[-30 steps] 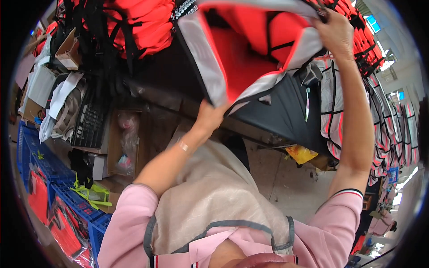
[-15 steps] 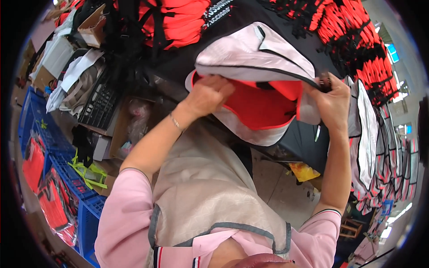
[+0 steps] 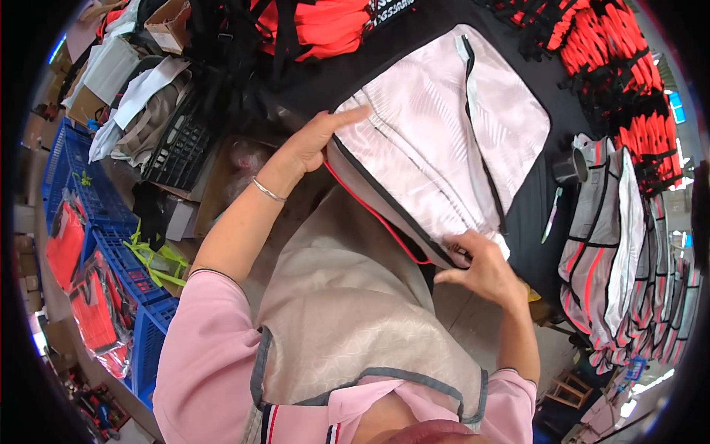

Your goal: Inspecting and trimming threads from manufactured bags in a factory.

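Note:
A pale pinkish-grey fabric bag [image 3: 433,140] with black piping lies flat and slanted on the black-covered table in front of me. A long zip line crosses its upper face, and a strip of red lining shows along its near edge. My left hand [image 3: 322,139] grips the bag's left corner, thumb on top and the other fingers out of sight beneath. At the near right corner my right hand [image 3: 484,270] has its fingers curled on the bag's edge, with the thumb sticking out beside it. A ring sits on one of those fingers.
Pale bags with red and black trim [image 3: 599,244] lie stacked at right, near a metal cup [image 3: 569,166] and a thin white stick-shaped tool [image 3: 551,214]. Red bundles with black straps [image 3: 614,66] fill the far side. A black crate [image 3: 177,152] and blue crates [image 3: 151,337] stand at left.
The bag's opening, which showed its red inside, is now folded down and the bag lies flatter and turned. My right hand came down toward me to the near corner; my left moved slightly up.

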Tool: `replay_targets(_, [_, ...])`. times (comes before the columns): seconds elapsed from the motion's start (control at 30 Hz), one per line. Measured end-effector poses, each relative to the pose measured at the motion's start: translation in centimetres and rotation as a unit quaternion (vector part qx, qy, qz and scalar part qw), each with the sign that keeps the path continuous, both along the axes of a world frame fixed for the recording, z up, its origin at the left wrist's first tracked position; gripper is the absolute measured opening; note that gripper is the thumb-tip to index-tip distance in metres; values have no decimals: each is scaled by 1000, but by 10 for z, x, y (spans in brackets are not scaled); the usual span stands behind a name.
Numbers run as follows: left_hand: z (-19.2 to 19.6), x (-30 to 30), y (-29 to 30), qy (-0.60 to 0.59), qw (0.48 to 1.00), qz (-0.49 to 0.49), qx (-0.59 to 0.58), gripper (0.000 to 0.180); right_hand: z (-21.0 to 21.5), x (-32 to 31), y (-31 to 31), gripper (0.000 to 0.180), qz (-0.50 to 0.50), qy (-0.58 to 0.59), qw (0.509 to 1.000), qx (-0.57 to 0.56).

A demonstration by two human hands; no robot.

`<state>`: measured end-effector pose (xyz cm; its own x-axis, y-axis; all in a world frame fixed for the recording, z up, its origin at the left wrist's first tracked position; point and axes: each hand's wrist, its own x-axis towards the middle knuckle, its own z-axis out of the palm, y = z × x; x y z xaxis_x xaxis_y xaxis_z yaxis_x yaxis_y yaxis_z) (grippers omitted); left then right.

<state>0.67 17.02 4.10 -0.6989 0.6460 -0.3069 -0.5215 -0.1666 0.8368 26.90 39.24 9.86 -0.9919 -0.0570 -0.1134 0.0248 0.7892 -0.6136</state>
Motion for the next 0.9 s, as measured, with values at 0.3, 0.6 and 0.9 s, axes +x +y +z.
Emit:
replay_targets(0.3, [-30,30,10,-102,992,-53,55,40,-4,-91,-23,28,-163,138,976,-51])
replay_targets(0.6, [-45,61,19,-167,963,-59,202,41,-4,-90,-31,20,-140,223,965,-6])
replay_targets(0.9, [-50,62,19,-185,955,-68,221,47,-6,-96,-26,19,-76,259,957,103])
